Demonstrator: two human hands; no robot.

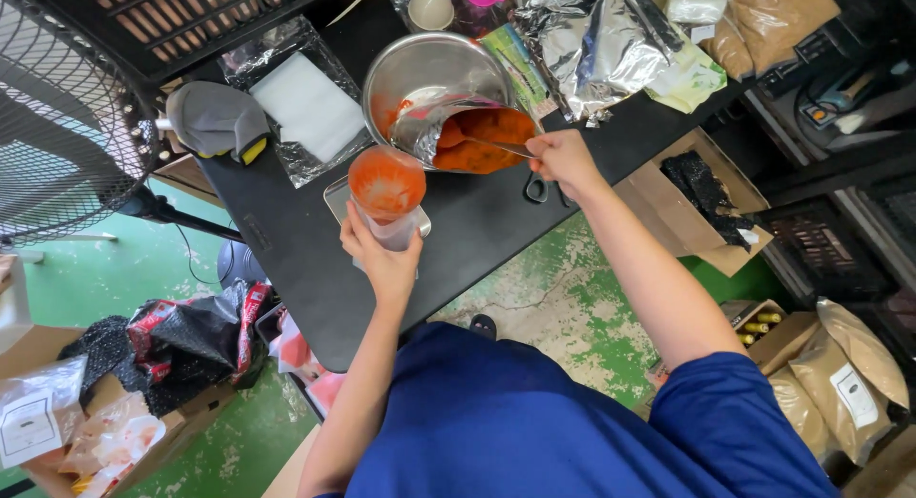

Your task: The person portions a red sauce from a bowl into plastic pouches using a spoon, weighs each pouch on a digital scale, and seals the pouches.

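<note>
Your left hand (pixel 386 264) is wrapped around the clear cup (pixel 386 197) of orange powder, sitting on the scale (pixel 340 197) on the black table (pixel 315 279). Your right hand (pixel 563 159) pinches a spoon (pixel 501 147) inside the foil bag (pixel 458 126), against the steel bowl (pixel 434 69).

Work table (pixel 286 240): scale (pixel 336 198) at the near edge, funnel (pixel 386 183) above it on a bag held by the left hand (pixel 386 264). Just behind, a steel bowl (pixel 434 73) holding a foil pouch (pixel 468 131), into which the right hand (pixel 565 161) holds a utensil. Glove (pixel 218 121) and packet (pixel 305 102) to the left; foil bags (pixel 592 45) behind right. Fan (pixel 67 126) far left.
</note>
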